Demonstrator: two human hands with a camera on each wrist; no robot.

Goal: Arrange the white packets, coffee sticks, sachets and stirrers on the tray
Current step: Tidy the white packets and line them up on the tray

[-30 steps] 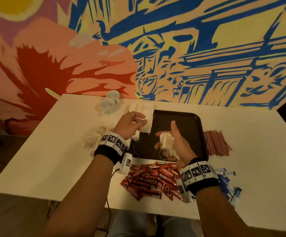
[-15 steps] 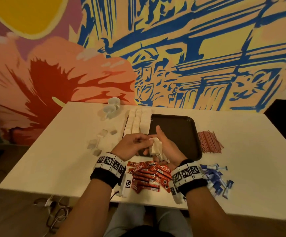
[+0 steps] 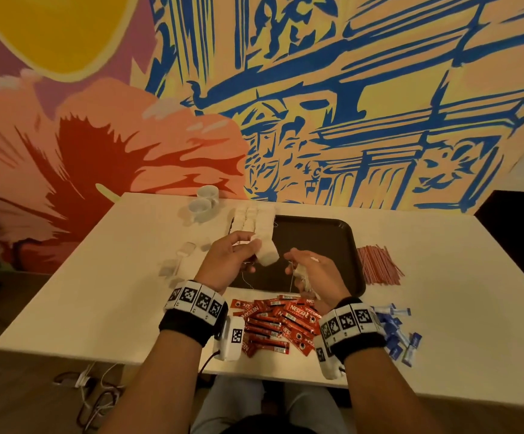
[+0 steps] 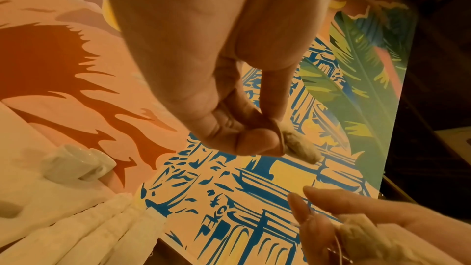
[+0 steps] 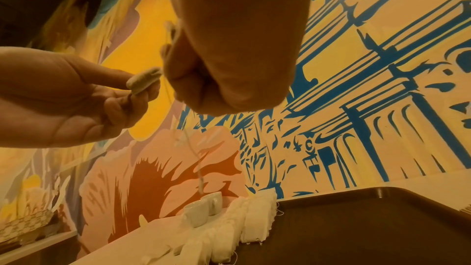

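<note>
Evidently light and limp, the white packet (image 4: 300, 149) hangs pinched in the left hand (image 3: 231, 261) above the tray (image 3: 317, 239) at nine o'clock; right hand (image 3: 317, 277) clutches more; take them by an edge.

The dark rectangular plastic tray (image 3: 317, 242) is bare right of the white packet rows (image 3: 254, 220) (left edge); red coffee sticks (image 3: 279, 324) crowd the table's near edge.

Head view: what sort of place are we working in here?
Probably a café or hotel refreshment corner. A bold painted mural covers the wall behind a white table, which carries a dark serving tray, two small white cups and Nescafé coffee sticks.
</note>
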